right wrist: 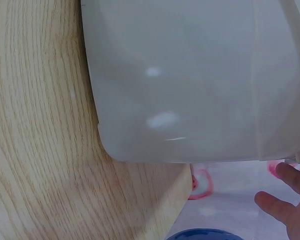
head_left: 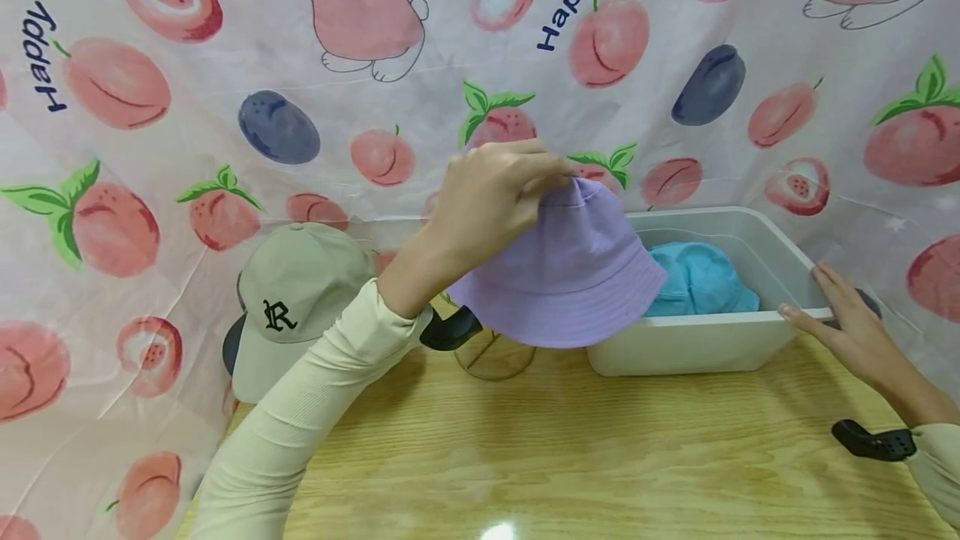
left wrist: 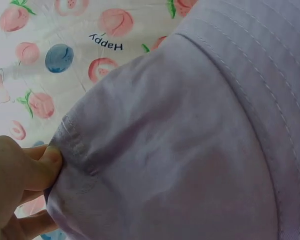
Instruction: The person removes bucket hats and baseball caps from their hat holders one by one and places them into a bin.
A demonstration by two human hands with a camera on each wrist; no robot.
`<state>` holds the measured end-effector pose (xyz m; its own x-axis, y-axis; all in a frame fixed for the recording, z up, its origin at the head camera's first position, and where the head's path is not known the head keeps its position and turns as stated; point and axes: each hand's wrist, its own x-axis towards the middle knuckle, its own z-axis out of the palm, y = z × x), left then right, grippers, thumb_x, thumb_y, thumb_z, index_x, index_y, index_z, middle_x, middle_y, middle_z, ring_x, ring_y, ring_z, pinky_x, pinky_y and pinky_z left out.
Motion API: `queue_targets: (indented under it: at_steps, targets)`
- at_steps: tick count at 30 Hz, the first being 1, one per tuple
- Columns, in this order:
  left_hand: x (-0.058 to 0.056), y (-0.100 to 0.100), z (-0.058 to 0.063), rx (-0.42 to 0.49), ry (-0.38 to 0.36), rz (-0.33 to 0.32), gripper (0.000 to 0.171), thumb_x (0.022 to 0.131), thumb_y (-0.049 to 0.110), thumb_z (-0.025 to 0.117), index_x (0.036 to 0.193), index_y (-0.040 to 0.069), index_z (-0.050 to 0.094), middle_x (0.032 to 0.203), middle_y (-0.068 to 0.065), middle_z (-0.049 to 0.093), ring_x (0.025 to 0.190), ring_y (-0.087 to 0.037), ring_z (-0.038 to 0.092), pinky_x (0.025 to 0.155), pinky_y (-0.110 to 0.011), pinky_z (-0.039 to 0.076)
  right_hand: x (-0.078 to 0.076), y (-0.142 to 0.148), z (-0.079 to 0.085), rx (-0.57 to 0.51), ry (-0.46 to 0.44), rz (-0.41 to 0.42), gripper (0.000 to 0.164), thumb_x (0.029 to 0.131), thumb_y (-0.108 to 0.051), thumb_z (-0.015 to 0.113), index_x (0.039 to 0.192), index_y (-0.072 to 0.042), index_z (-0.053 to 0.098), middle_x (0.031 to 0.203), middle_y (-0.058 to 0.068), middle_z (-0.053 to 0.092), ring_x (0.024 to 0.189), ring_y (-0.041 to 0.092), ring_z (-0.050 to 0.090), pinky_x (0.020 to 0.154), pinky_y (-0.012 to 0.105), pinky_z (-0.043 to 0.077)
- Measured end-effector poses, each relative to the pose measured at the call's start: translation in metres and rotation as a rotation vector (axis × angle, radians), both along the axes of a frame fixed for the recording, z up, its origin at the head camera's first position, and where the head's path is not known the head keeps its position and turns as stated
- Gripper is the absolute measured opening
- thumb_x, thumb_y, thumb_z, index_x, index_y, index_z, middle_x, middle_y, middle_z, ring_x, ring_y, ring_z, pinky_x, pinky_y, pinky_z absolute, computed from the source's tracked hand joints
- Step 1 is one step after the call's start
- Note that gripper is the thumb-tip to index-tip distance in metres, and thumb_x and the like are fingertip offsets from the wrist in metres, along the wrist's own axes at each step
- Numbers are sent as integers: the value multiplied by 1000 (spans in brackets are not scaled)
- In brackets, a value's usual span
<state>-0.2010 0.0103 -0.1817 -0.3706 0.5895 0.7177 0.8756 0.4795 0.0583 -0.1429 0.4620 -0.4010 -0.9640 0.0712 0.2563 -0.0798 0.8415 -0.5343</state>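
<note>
My left hand (head_left: 498,198) pinches the crown of a lavender bucket hat (head_left: 577,273), which hangs brim down above the table. Up close in the left wrist view, thumb and fingers press a fold of the hat (left wrist: 160,145) at its crown seam. Extended fingers of my right hand (head_left: 851,319) touch the right end of a white plastic bin (head_left: 697,348) near its rim. Inside that bin lies a bright blue cloth hat (head_left: 701,277). In the right wrist view the bin's side wall (right wrist: 190,85) fills much of the picture, with the right hand (right wrist: 292,200) at the edge.
A beige cap (head_left: 300,290) with a dark letter R sits at the back left. Below the lavender hat shows the round base of a wire stand (head_left: 495,369). The wooden table (head_left: 540,457) meets a fruit-print cloth (head_left: 420,115) behind.
</note>
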Motion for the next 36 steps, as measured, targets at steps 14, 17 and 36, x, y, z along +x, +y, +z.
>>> queue_targets:
  at_steps: [14, 17, 36]
  targets:
    - [-5, 35, 19, 109, -13, -25, 17, 92, 21, 62, 101, 19, 76, 96, 8, 70, 94, -7, 64, 76, -22, 46, 0, 3, 1, -15, -7, 5, 84, 95, -32, 52, 150, -1, -2, 155, 23, -7, 137, 50, -4, 98, 72, 2]
    - [-8, 43, 19, 131, -24, -40, 17, 91, 21, 63, 102, 18, 76, 98, 8, 71, 97, -6, 63, 77, -22, 46, -1, 6, 1, -21, -9, 14, 84, 95, -32, 53, 150, -1, -2, 155, 22, -7, 138, 47, -6, 99, 72, 1]
    - [-33, 93, 20, 145, -236, 71, 18, 93, 31, 60, 105, 30, 74, 104, 17, 68, 101, 3, 57, 82, -24, 44, 1, 9, 3, -58, -27, 52, 82, 95, -31, 52, 151, -6, -2, 156, 19, -8, 138, 45, -8, 97, 73, -2]
